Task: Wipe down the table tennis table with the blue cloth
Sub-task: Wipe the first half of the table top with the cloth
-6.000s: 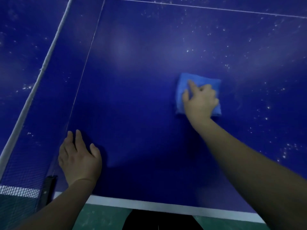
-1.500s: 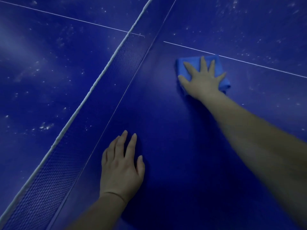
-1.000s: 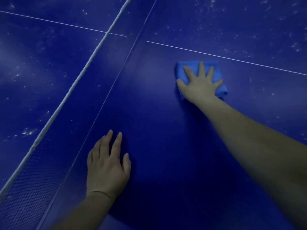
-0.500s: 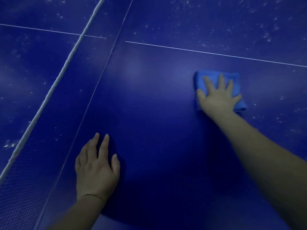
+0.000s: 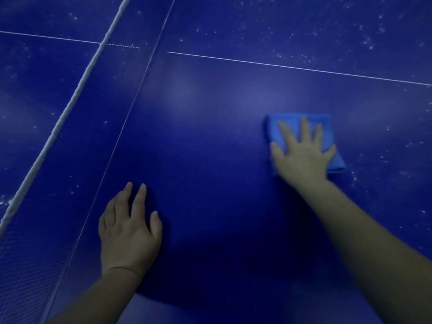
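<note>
Fingers [image 5: 304,128] of the right hand [image 5: 304,160] lie spread flat on the blue cloth [image 5: 273,128], pressing it on the table [image 5: 210,141]. Left hand [image 5: 128,232] rests flat too (holding nothing). Cloth could bunch up and miss white specks [image 5: 369,40] if pushed fast.

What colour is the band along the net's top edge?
White band, above darker mesh; the head view shows it best.
</note>
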`<action>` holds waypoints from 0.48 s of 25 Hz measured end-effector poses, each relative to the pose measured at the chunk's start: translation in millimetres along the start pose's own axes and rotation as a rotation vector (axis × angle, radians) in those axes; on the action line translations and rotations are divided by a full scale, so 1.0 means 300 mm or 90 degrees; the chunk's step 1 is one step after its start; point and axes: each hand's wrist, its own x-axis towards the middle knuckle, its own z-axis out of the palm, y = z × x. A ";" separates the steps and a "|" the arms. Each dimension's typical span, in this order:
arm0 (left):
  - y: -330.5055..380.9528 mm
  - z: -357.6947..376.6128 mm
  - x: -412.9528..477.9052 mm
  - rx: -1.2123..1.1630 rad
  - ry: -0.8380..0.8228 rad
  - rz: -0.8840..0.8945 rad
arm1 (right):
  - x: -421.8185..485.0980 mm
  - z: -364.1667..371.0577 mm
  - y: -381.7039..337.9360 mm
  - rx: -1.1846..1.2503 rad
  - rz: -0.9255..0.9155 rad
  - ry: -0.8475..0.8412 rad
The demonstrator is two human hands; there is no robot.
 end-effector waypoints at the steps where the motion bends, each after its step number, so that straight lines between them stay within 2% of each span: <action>1: 0.000 0.001 0.002 0.004 -0.001 -0.001 | -0.020 0.020 -0.087 -0.005 -0.078 -0.007; 3: -0.001 0.003 0.002 0.009 0.002 0.001 | 0.057 0.026 -0.246 -0.004 -0.215 -0.025; 4: -0.002 0.005 0.003 0.009 0.008 0.000 | 0.137 0.009 -0.285 -0.009 -0.243 -0.042; 5: -0.004 0.007 0.003 0.011 0.013 0.000 | 0.230 -0.010 -0.284 -0.010 -0.221 -0.049; 9: -0.007 0.008 0.000 0.015 0.013 0.010 | 0.444 -0.045 -0.042 0.005 0.008 -0.050; 12: -0.008 0.007 0.003 0.011 0.008 0.007 | 0.449 -0.053 -0.047 0.000 0.033 -0.068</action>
